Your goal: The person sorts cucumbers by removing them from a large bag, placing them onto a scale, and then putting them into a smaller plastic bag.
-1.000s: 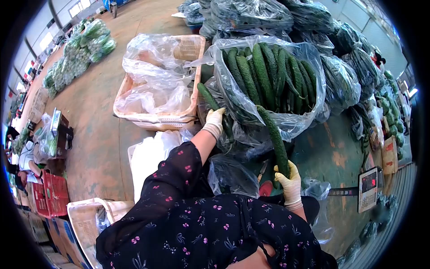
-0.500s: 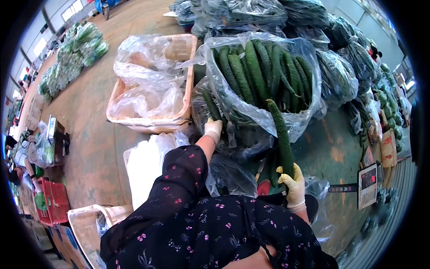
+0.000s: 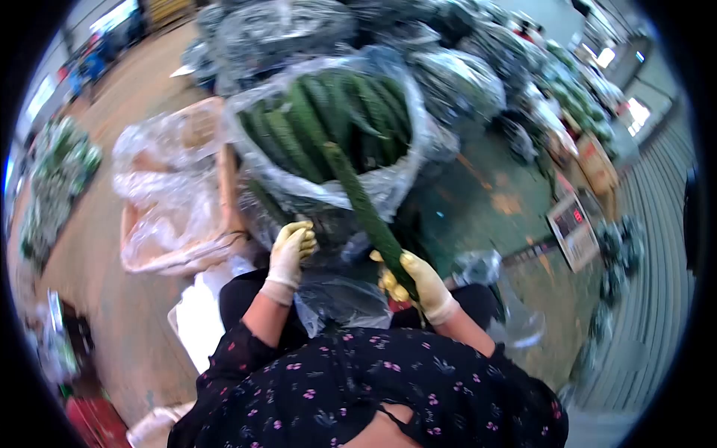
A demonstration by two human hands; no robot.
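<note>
A long, bumpy green cucumber [image 3: 362, 205] slants up and left from my right hand [image 3: 424, 284], whose gloved fingers wrap its lower end. Its far tip overlaps the view of a large clear plastic bag [image 3: 407, 179] packed with several cucumbers [image 3: 306, 116]. My left hand [image 3: 287, 257], also gloved, is raised near the bag's lower left side with its fingers curled closed. Whatever it may hold is hidden. Behind that hand another cucumber [image 3: 267, 200] lies among clear plastic. A loose plastic sheet [image 3: 343, 302] lies between my forearms.
Left of the bag stands a pale crate [image 3: 226, 187] draped with plastic film. Filled plastic bags [image 3: 287, 33] are piled beyond. A scale with a red display [image 3: 573, 231] stands at the right, near a cardboard box [image 3: 596, 164]. Bagged greens [image 3: 52, 187] lie far left.
My left hand has come away from the cucumber at the bag's left side and drawn back. The right hand keeps its cucumber, now tilted further left. The view has turned right.
</note>
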